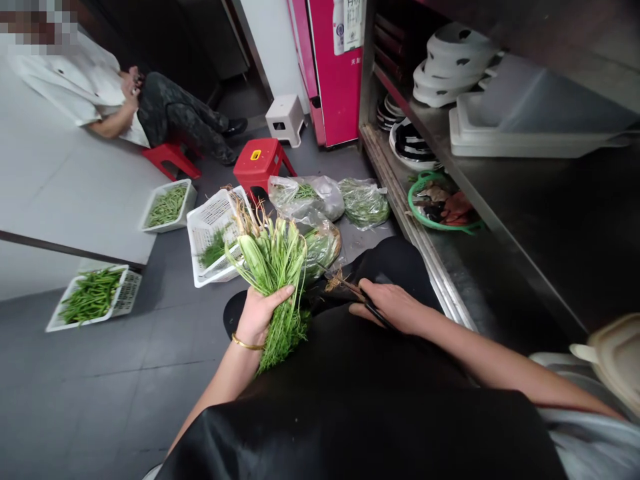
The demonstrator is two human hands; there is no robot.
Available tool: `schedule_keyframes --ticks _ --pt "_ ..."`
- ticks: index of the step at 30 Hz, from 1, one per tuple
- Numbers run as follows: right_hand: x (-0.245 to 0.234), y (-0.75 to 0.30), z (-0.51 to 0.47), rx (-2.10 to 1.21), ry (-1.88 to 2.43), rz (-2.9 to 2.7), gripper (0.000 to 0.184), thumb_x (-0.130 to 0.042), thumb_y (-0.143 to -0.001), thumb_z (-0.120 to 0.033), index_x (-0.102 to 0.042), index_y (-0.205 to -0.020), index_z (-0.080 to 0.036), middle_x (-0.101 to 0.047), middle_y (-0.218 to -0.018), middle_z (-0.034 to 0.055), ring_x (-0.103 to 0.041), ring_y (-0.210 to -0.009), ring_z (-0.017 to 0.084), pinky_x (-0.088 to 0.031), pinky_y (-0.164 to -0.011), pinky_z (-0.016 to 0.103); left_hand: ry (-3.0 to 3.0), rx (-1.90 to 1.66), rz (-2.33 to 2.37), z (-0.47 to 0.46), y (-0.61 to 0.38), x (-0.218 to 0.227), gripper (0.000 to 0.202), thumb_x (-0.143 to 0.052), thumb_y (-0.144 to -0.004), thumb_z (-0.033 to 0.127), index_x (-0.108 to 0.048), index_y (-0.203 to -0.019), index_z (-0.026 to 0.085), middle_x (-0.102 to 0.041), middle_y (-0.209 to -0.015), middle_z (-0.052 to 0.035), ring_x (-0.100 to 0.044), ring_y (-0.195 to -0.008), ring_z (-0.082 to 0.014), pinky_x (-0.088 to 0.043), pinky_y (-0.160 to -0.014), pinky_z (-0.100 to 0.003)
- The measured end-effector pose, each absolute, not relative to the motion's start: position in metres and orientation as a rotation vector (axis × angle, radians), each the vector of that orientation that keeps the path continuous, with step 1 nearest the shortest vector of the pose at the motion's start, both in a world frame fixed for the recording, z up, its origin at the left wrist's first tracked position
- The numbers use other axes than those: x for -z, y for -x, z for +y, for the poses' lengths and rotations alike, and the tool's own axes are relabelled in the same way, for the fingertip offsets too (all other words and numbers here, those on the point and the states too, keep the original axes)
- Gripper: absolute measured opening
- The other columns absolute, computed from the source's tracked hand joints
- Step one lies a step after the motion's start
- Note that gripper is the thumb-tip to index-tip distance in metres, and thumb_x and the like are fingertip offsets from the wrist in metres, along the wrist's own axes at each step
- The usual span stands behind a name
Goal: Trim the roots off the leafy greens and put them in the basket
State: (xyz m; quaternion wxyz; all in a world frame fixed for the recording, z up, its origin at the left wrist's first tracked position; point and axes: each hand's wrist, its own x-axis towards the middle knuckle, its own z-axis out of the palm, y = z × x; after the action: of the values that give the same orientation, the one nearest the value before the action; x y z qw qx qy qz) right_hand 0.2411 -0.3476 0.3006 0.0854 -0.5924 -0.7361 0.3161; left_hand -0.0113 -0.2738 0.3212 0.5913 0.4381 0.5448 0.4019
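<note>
Clamping the greens (273, 263) in my left grip (260, 312), right grip (395, 308) closed round scissors (350, 288); I'd snip just below roots (247, 217).

herb bundle (273, 267) in left hand (260, 313), scissors (371, 308) in right hand (395, 310) beside it. slotted basket (196, 250) ahead-left on floor (100, 387), plastic bags (320, 193) behind bundle, steel shelf (450, 293) right.

A grey tiled floor (100, 400) lies between a white wall (60, 193) at left and steel shelving (525, 220) at right, with a pink cabinet (337, 87) and a red stool (260, 160) beyond.
</note>
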Motion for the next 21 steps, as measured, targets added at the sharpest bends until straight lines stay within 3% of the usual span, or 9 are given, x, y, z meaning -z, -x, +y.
schedule_keyframes --ticks 3,7,13,17,21 --pt "-0.309 -0.236 -0.336 -0.903 1.904 -2.278 0.044 -0.034 -0.088 -0.061 -0.047 -0.092 -0.020 -0.067 -0.083 0.0095 -0.065 -0.075 0.026 -0.036 -0.059 0.030 -1.034 -0.927 1.277 -0.276 0.009 -0.321 0.047 -0.084 -0.052 0.021 -0.066 -0.095 0.012 -0.072 -0.098 -0.0095 -0.067 -0.090 -0.0248 -0.056 -0.081 -0.033" --pt "-0.311 -0.231 -0.327 -0.877 1.910 -2.317 0.052 -0.031 -0.087 -0.065 -0.050 -0.095 -0.018 -0.069 -0.086 0.0122 -0.066 -0.078 0.027 -0.038 -0.061 0.031 -1.022 -0.865 1.278 -0.279 0.008 -0.321 0.041 -0.083 -0.053 0.023 -0.066 -0.088 0.012 -0.073 -0.089 -0.0081 -0.068 -0.080 -0.0237 -0.057 -0.073 -0.033" --pt "-0.297 -0.226 -0.335 -0.861 1.835 -2.201 0.039 -0.041 -0.088 -0.057 -0.053 -0.085 -0.020 -0.068 -0.076 0.0074 -0.067 -0.074 0.024 -0.033 -0.056 0.027 -1.051 -0.855 1.284 -0.280 0.009 -0.319 0.031 -0.082 -0.054 0.023 -0.066 -0.077 0.012 -0.072 -0.080 -0.0062 -0.068 -0.078 -0.0227 -0.057 -0.072 -0.032" --pt "-0.292 -0.228 -0.338 -0.890 1.798 -2.014 0.034 -0.040 -0.089 -0.052 -0.053 -0.082 -0.021 -0.066 -0.072 0.0035 -0.064 -0.067 0.019 -0.033 -0.055 0.025 -1.044 -0.879 1.288 -0.279 0.009 -0.317 0.037 -0.083 -0.053 0.021 -0.067 -0.085 0.012 -0.073 -0.084 -0.0056 -0.068 -0.080 -0.0209 -0.056 -0.076 -0.030" --pt "-0.301 -0.232 -0.330 -0.819 1.971 -2.077 0.037 -0.036 -0.090 -0.054 -0.050 -0.089 -0.020 -0.068 -0.076 0.0067 -0.066 -0.071 0.023 -0.034 -0.057 0.027 -1.082 -0.874 1.296 -0.279 0.008 -0.316 0.041 -0.083 -0.054 0.021 -0.067 -0.090 0.012 -0.073 -0.087 -0.0060 -0.068 -0.082 -0.0219 -0.055 -0.078 -0.031"
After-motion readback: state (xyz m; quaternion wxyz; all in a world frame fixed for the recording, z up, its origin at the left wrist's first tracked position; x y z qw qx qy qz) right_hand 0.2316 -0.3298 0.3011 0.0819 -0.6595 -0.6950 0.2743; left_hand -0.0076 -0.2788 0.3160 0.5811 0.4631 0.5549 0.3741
